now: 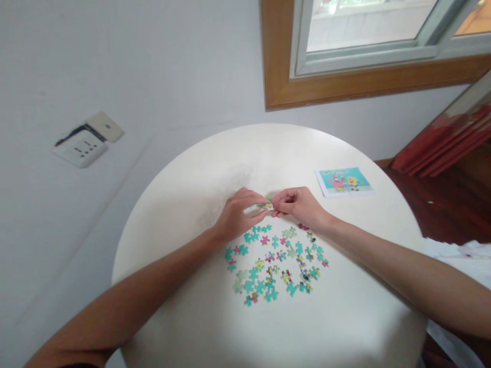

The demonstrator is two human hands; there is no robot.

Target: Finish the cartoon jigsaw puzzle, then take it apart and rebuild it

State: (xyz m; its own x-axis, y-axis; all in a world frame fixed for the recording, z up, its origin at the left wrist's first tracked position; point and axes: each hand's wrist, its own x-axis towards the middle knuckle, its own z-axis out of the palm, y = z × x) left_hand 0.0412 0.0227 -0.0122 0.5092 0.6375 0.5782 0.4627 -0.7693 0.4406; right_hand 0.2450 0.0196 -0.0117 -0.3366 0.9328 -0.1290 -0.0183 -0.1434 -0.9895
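My left hand (242,212) and my right hand (297,205) meet near the middle of the round white table (184,184). Between their fingertips are small joined puzzle pieces (268,206), with green and yellow showing; the fingers hide part of them. Both hands pinch these pieces, the left from its side with thumb and fingers, the right with its thumb and forefinger. Just below the hands, many loose jigsaw pieces (264,240) lie spread, mostly turquoise, with some pink, yellow and pale green ones. A few lie close to my right wrist.
A picture card (345,181) with a pink and a yellow cartoon figure lies at the table's right. Behind the table are a white wall with a socket (81,148) and a wood-framed window (278,87). A red curtain (445,140) hangs at the right.
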